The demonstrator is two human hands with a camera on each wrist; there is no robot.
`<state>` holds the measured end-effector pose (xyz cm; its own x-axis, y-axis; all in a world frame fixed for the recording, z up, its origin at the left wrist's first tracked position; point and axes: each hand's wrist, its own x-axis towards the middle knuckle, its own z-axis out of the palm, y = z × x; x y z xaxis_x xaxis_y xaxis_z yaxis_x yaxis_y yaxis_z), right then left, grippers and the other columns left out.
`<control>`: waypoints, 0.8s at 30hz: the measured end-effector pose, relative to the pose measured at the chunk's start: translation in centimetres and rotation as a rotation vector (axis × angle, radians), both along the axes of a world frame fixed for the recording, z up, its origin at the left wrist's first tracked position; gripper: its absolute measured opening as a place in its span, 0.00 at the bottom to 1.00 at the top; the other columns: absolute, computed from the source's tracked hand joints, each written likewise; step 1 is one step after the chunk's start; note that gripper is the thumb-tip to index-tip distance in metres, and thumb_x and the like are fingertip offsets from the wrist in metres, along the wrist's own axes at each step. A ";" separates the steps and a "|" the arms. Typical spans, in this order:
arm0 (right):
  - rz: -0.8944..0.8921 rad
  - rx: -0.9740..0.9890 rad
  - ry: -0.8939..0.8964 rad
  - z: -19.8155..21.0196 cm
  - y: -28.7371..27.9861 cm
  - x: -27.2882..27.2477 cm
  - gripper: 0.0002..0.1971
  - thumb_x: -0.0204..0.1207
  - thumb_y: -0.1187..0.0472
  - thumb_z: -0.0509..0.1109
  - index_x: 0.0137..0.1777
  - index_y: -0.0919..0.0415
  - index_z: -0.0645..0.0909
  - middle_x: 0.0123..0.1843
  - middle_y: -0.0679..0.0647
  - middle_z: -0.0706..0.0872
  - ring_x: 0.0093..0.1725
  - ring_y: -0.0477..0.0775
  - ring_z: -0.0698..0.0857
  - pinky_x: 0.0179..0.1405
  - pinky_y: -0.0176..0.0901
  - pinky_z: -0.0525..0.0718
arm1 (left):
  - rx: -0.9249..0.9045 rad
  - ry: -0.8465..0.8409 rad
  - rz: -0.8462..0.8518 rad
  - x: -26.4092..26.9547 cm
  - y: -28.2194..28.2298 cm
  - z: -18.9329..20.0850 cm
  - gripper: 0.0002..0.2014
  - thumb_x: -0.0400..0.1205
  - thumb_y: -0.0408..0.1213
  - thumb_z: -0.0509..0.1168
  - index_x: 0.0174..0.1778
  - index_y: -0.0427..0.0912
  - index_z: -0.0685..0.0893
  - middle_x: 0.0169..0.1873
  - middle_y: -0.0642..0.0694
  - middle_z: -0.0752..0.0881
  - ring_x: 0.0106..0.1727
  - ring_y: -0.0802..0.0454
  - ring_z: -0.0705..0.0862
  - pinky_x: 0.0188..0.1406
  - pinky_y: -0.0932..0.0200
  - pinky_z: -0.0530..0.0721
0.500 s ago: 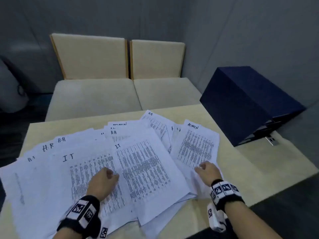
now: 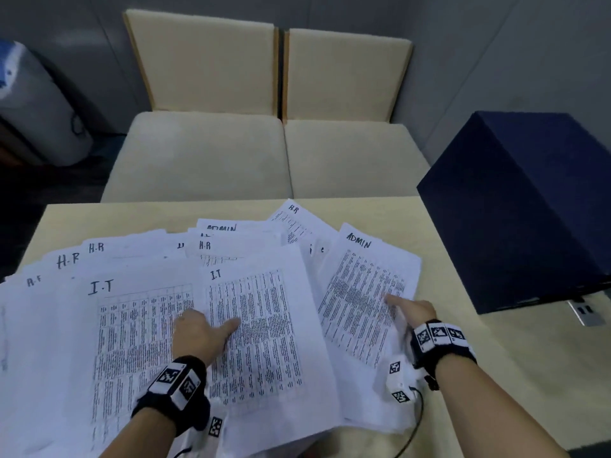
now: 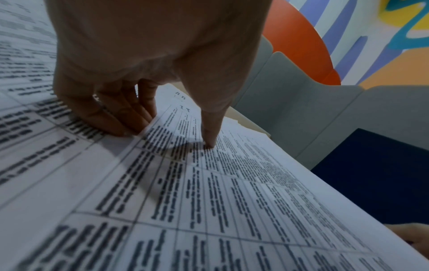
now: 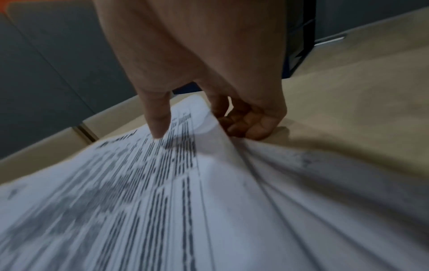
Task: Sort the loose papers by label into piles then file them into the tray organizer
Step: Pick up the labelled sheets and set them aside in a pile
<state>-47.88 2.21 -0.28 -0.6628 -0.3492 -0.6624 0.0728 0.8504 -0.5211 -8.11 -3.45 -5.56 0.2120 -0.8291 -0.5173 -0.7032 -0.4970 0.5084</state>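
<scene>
Loose printed papers marked H.R (image 2: 67,259), I.T and ADMIN lie fanned over the pale table (image 2: 496,358). My left hand (image 2: 211,322) pinches the left edge of the right-hand I.T sheet (image 2: 264,325): the thumb presses on top and the fingers (image 3: 120,119) are tucked under the edge. My right hand (image 2: 410,309) pinches the right edge of the ADMIN sheet (image 2: 360,299), thumb on top, with its curled fingers (image 4: 255,128) beneath the lifted edge. The dark blue tray organizer (image 2: 515,209) stands at the table's right, apart from both hands.
A larger I.T sheet (image 2: 132,325) lies under my left hand. Two beige cushioned seats (image 2: 264,153) stand beyond the table's far edge. A metal socket plate (image 2: 585,314) sits in the table by the organizer. A cable (image 2: 413,434) hangs from my right wrist.
My left thumb has stretched out over the right-hand I.T sheet. My right hand has moved a little up the ADMIN sheet's right edge. The head view has shifted.
</scene>
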 end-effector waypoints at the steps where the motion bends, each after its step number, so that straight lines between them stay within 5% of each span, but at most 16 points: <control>1: 0.030 -0.014 -0.020 0.1 -0.7 0.1 0.25 0.73 0.58 0.82 0.62 0.73 0.80 0.58 0.64 0.85 0.57 0.65 0.84 0.63 0.57 0.84 | -0.002 0.006 0.009 -0.2 -0.1 0.2 0.47 0.62 0.67 0.78 0.54 0.22 0.79 0.54 0.23 0.85 0.54 0.24 0.86 0.47 0.38 0.89; 4: 0.142 -0.030 -0.060 1.5 -1.8 0.9 0.19 0.78 0.64 0.77 0.65 0.68 0.76 0.66 0.59 0.81 0.62 0.64 0.81 0.57 0.49 0.78 | -0.024 0.043 0.027 -0.4 -0.2 1.2 0.39 0.63 0.65 0.78 0.45 0.28 0.79 0.46 0.25 0.85 0.52 0.24 0.86 0.45 0.39 0.88; 7: 0.232 -0.102 -0.060 2.9 -2.2 1.6 0.13 0.78 0.69 0.76 0.61 0.71 0.84 0.62 0.59 0.88 0.58 0.62 0.87 0.56 0.49 0.84 | -0.008 0.118 0.047 -0.4 -0.1 2.2 0.46 0.63 0.64 0.78 0.55 0.22 0.80 0.53 0.22 0.85 0.55 0.23 0.85 0.51 0.36 0.87; 10: 0.391 -0.220 0.173 5.7 -2.2 2.9 0.13 0.78 0.65 0.76 0.62 0.64 0.88 0.60 0.59 0.91 0.58 0.61 0.89 0.65 0.57 0.85 | 0.015 0.176 0.067 -0.1 0.1 3.1 0.41 0.67 0.60 0.79 0.63 0.30 0.78 0.55 0.34 0.84 0.58 0.36 0.85 0.59 0.41 0.86; 16: 0.534 -0.521 0.621 16.6 -0.2 8.4 0.09 0.83 0.60 0.72 0.57 0.63 0.87 0.45 0.52 0.87 0.45 0.55 0.85 0.44 0.44 0.76 | 0.073 0.294 0.091 1.0 0.2 4.0 0.34 0.73 0.52 0.78 0.67 0.36 0.75 0.60 0.40 0.82 0.61 0.41 0.82 0.64 0.43 0.82; 21: 0.454 -0.852 0.613 24.6 2.3 11.9 0.06 0.80 0.56 0.76 0.49 0.59 0.87 0.41 0.37 0.89 0.43 0.47 0.89 0.45 0.45 0.87 | 0.073 0.397 0.090 1.8 0.5 4.1 0.28 0.76 0.51 0.76 0.65 0.39 0.75 0.58 0.42 0.82 0.59 0.43 0.83 0.65 0.42 0.83; 24: 0.450 -0.948 0.500 27.5 3.1 14.2 0.11 0.75 0.55 0.79 0.37 0.51 0.79 0.28 0.29 0.85 0.30 0.31 0.84 0.31 0.25 0.81 | 0.081 0.454 0.037 2.3 0.5 4.2 0.25 0.79 0.53 0.72 0.65 0.39 0.78 0.56 0.43 0.83 0.58 0.44 0.82 0.67 0.41 0.82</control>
<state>-33.65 5.28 27.26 -0.4667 -0.8351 0.2912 -0.5304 0.0009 -0.8477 -5.77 -2.99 -1.33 -0.0220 -0.7781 -0.6278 -0.3994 -0.5688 0.7190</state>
